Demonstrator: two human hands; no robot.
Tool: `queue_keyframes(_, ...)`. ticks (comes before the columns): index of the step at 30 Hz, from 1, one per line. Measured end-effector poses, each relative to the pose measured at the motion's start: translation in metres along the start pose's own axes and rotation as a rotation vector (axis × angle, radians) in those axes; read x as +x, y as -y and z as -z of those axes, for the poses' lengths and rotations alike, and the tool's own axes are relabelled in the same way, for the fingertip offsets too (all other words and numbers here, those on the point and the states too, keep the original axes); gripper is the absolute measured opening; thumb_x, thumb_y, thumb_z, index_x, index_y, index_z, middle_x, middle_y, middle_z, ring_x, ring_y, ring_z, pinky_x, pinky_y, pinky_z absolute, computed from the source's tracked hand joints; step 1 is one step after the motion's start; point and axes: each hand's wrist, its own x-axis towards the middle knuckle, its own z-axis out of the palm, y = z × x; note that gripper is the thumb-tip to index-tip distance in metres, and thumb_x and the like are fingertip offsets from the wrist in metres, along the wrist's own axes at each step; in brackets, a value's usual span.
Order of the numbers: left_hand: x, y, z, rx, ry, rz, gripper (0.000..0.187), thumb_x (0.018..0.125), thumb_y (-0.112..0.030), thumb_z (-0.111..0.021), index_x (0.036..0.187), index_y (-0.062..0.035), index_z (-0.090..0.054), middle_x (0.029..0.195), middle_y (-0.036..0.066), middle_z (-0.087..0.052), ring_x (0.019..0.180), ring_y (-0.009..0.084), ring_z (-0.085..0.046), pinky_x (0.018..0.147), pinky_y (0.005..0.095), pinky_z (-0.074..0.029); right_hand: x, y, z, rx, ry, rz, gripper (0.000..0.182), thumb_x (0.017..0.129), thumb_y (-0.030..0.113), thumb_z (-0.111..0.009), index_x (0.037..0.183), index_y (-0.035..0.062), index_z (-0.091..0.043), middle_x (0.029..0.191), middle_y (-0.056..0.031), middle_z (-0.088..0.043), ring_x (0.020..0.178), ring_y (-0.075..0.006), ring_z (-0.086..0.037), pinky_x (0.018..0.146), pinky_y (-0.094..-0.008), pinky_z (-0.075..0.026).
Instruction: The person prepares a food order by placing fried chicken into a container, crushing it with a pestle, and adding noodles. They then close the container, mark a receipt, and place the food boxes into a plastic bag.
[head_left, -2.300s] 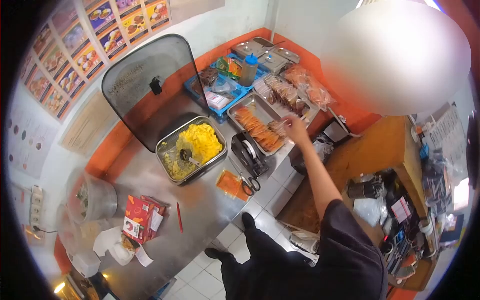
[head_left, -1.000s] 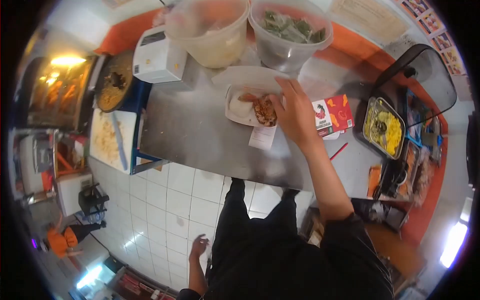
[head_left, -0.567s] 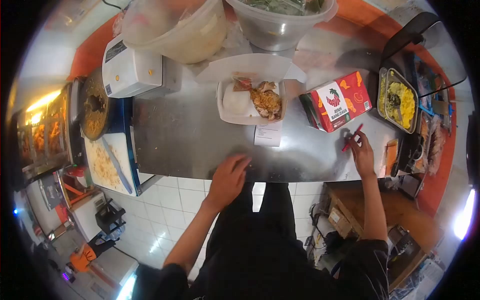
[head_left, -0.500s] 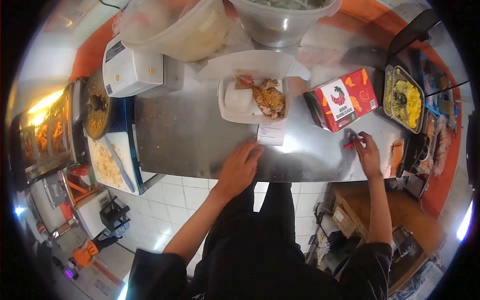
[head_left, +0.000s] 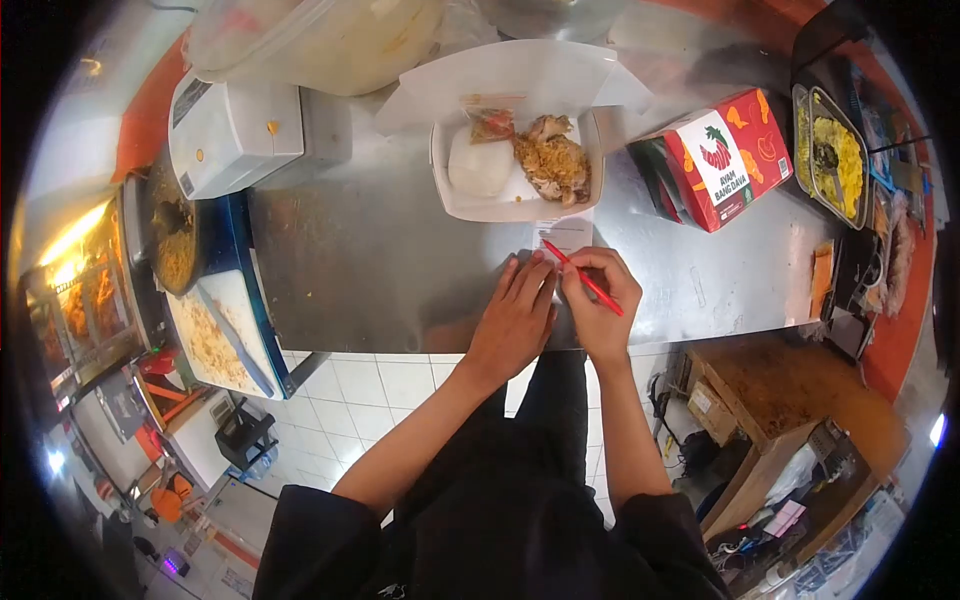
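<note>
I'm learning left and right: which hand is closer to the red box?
Right. The right hand is in front and to the left of the red box; the left hand is farther left.

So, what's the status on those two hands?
Right hand gripping red pen, tip at paper slip. Left hand flat, fingertips at slip's lower edge. Food box just beyond, pen unobstructed.

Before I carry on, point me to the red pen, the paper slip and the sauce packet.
Red pen [head_left: 603, 295]: head view, on the barrel.
Paper slip [head_left: 570, 234]: head view, upper part.
Sauce packet [head_left: 492, 125]: head view, middle.
</note>
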Motion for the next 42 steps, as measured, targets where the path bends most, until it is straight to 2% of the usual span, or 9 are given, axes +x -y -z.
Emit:
queue_keyframes(14, -0.004, 0.01, 0.006, -0.024, -0.006, -0.067, 0.058, 0.083, -0.006, -0.067, 0.136, 0.006, -0.047, 0.139, 0.018, -0.045, 0.139, 0.0332, -0.04, 0.117, 0.0514, -0.029, -0.004, -0.004, 0.001, -0.062, 0.038, -0.081, 0.007, 0.085, -0.003, -0.069, 0.091, -0.0021, -0.066, 0.092, -0.0103, -0.066, 0.081, -0.0141, -0.064, 0.071, -0.0257, -0.052)
queue_keyframes(19, -0.004, 0.013, 0.016, -0.159, -0.062, -0.135, 0.046, 0.084, -0.003, -0.064, 0.128, 0.0036, -0.056, 0.137, 0.019, -0.047, 0.138, 0.0341, -0.041, 0.115, 0.0488, -0.034, -0.002, -0.014, 0.022, -0.388, -0.096, 0.208, 0.018, 0.085, -0.006, -0.064, 0.101, -0.0006, -0.064, 0.1, -0.0146, -0.063, 0.093, -0.0253, -0.064, 0.079, -0.0303, -0.052)
queue_keyframes(22, 0.003, 0.018, 0.064, -0.149, -0.201, -0.087, 0.041, 0.083, -0.002, -0.065, 0.125, -0.001, -0.061, 0.133, 0.018, -0.052, 0.131, 0.034, -0.048, 0.11, 0.0481, -0.038, 0.008, 0.008, 0.034, -0.631, 0.027, 0.178, 0.036, 0.083, -0.008, -0.059, 0.118, 0.0012, -0.06, 0.113, -0.0188, -0.057, 0.111, -0.0359, -0.057, 0.091, -0.0383, -0.05)
queue_keyframes(24, 0.028, 0.021, 0.111, -0.002, -0.61, -0.03, 0.043, 0.083, -0.003, -0.066, 0.126, -0.0033, -0.061, 0.129, 0.016, -0.057, 0.124, 0.0334, -0.053, 0.108, 0.0465, -0.039, 0.021, 0.042, 0.036, -0.605, 0.056, 0.101, 0.041, 0.083, -0.008, -0.058, 0.123, 0.0013, -0.058, 0.116, -0.0197, -0.057, 0.114, -0.0368, -0.056, 0.094, -0.0398, -0.048)
queue_keyframes(27, 0.081, 0.04, 0.152, -0.018, -0.885, -0.065, 0.043, 0.085, 0.0, -0.062, 0.128, -0.0047, -0.061, 0.123, 0.015, -0.059, 0.119, 0.0328, -0.057, 0.105, 0.045, -0.041, 0.075, 0.109, 0.025, -0.639, -0.045, 0.482, 0.046, 0.084, -0.004, -0.059, 0.13, 0.0007, -0.055, 0.115, -0.0197, -0.057, 0.114, -0.0378, -0.056, 0.094, -0.0428, -0.047)
queue_keyframes(31, 0.081, 0.069, 0.168, -0.096, -0.54, -0.058, 0.049, 0.085, 0.003, -0.059, 0.132, -0.0098, -0.058, 0.123, 0.017, -0.058, 0.115, 0.0352, -0.057, 0.101, 0.0461, -0.042, 0.14, 0.139, 0.0, -0.734, 0.073, 0.602, 0.045, 0.088, 0.005, -0.063, 0.132, 0.0031, -0.056, 0.116, -0.0203, -0.058, 0.107, -0.0387, -0.056, 0.091, -0.0461, -0.047)
queue_keyframes(34, 0.05, 0.066, 0.157, -0.077, -0.365, 0.01, 0.049, 0.084, 0.004, -0.059, 0.13, -0.013, -0.059, 0.129, 0.02, -0.054, 0.119, 0.0389, -0.054, 0.103, 0.0469, -0.041, 0.141, 0.12, 0.009, -0.759, 0.499, 0.42, 0.044, 0.09, 0.012, -0.064, 0.133, 0.0078, -0.057, 0.116, -0.0202, -0.057, 0.105, -0.0388, -0.055, 0.092, -0.0451, -0.046)
queue_keyframes(39, 0.024, 0.056, 0.099, -0.015, -0.339, 0.136, 0.05, 0.081, -0.012, -0.075, 0.127, -0.0114, -0.056, 0.133, 0.021, -0.045, 0.12, 0.0402, -0.051, 0.105, 0.0454, -0.042, 0.085, 0.067, 0.005, -0.878, 0.532, 0.318, 0.063, 0.085, 0.021, -0.074, 0.143, 0.019, -0.051, 0.155, -0.0283, -0.027, 0.137, -0.0458, -0.032, 0.113, -0.0522, -0.03)
queue_keyframes(42, 0.033, 0.065, 0.069, -0.227, -0.319, 0.165, 0.062, 0.079, -0.017, -0.078, 0.134, -0.0135, -0.05, 0.134, 0.02, -0.042, 0.122, 0.0404, -0.049, 0.106, 0.0458, -0.041, 0.081, 0.044, -0.003, -0.552, 0.468, 0.269, 0.072, 0.079, 0.015, -0.077, 0.145, 0.019, -0.048, 0.16, -0.0261, -0.016, 0.141, -0.0462, -0.027, 0.115, -0.0518, -0.029)
